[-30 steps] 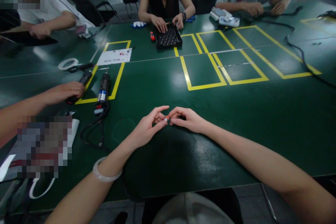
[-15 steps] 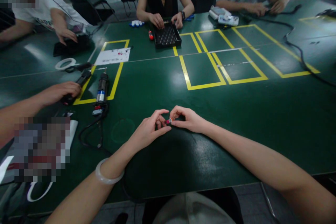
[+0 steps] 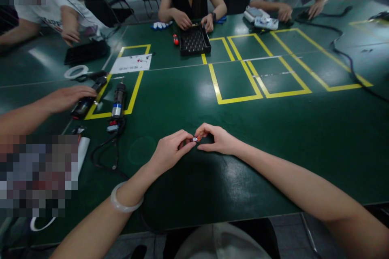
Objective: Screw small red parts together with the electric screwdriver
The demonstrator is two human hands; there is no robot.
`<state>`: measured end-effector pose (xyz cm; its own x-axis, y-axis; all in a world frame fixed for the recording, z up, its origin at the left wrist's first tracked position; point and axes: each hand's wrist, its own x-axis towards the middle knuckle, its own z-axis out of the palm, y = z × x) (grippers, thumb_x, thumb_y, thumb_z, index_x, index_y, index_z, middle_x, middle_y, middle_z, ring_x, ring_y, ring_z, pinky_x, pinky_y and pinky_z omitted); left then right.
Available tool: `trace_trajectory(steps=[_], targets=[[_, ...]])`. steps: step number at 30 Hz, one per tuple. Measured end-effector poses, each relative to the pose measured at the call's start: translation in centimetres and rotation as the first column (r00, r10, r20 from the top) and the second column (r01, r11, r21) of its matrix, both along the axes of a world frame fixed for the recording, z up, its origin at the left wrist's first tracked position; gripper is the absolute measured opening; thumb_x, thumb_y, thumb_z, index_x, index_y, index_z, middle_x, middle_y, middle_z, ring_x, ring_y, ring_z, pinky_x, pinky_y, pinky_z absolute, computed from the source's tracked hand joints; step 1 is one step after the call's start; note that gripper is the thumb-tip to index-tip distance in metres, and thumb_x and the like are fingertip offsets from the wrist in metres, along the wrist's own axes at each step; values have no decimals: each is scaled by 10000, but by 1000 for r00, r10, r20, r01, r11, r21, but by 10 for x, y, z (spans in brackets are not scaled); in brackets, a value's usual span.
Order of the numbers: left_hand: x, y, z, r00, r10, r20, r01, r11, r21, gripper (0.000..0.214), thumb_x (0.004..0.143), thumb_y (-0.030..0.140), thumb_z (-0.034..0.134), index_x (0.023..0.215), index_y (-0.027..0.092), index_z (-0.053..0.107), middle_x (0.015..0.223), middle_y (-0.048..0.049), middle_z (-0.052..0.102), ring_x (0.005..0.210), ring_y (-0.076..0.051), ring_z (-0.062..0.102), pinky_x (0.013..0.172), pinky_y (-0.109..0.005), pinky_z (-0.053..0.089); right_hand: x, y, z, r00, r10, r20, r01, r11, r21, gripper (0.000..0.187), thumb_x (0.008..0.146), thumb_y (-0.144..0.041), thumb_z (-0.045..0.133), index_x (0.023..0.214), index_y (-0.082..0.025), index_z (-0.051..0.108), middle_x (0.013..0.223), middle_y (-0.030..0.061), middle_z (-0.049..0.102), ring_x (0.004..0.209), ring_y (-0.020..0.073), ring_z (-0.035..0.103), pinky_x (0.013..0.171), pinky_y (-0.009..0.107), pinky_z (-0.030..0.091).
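Over the near middle of the table, my left hand pinches a small red-and-white piece between thumb and fingertips. Its exact kind is too small to make out. Curled fingers of my right hand meet the same piece from the other side, with the right thumb just below it. Fingertips partly cover the piece. To the left of my hands, a cylindrical electric screwdriver with a dark cable lies on the green table.
A co-worker's hand rests by a dark tool at left. Across the table, another person's hands work at a black tray. Yellow tape outlines, a white paper, a tape roll and a black cable lie around.
My left fingers have closed onto the small piece, and my right thumb has moved slightly away from it. The co-worker's hand at left has loosened and lifted on the dark tool.
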<state>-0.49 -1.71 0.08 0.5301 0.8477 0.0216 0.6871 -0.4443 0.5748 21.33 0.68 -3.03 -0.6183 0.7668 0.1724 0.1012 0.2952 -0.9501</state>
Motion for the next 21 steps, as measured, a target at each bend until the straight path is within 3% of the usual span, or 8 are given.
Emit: trace_trajectory(steps=[7, 14, 21], targets=[[-1, 0, -2, 1000, -15, -17, 16, 999, 32, 298, 951, 452, 491, 1008, 194, 629, 843, -10, 599, 654, -119, 506, 614, -253, 368, 0, 0, -1, 1000, -3, -18, 3, 1000, 3, 148, 838, -242, 678, 946, -178, 599, 881, 20, 673, 831, 150, 630, 790, 308, 500], [2, -1, 7, 1000, -9, 4, 10, 997, -72, 256, 941, 394, 486, 1025, 190, 616, 838, -13, 610, 660, -131, 529, 595, -252, 379, 0, -1, -1, 1000, -14, -27, 13, 1000, -25, 157, 834, -222, 680, 965, -178, 607, 892, 20, 679, 818, 145, 636, 789, 302, 501], [2, -1, 3, 998, 17, 53, -10, 991, -132, 246, 941, 389, 483, 992, 186, 612, 801, 1, 592, 633, -121, 507, 578, -245, 360, 0, -1, -1, 999, 3, -37, -3, 1000, 3, 219, 808, -205, 709, 997, -178, 602, 906, 18, 685, 836, 148, 638, 795, 303, 499]])
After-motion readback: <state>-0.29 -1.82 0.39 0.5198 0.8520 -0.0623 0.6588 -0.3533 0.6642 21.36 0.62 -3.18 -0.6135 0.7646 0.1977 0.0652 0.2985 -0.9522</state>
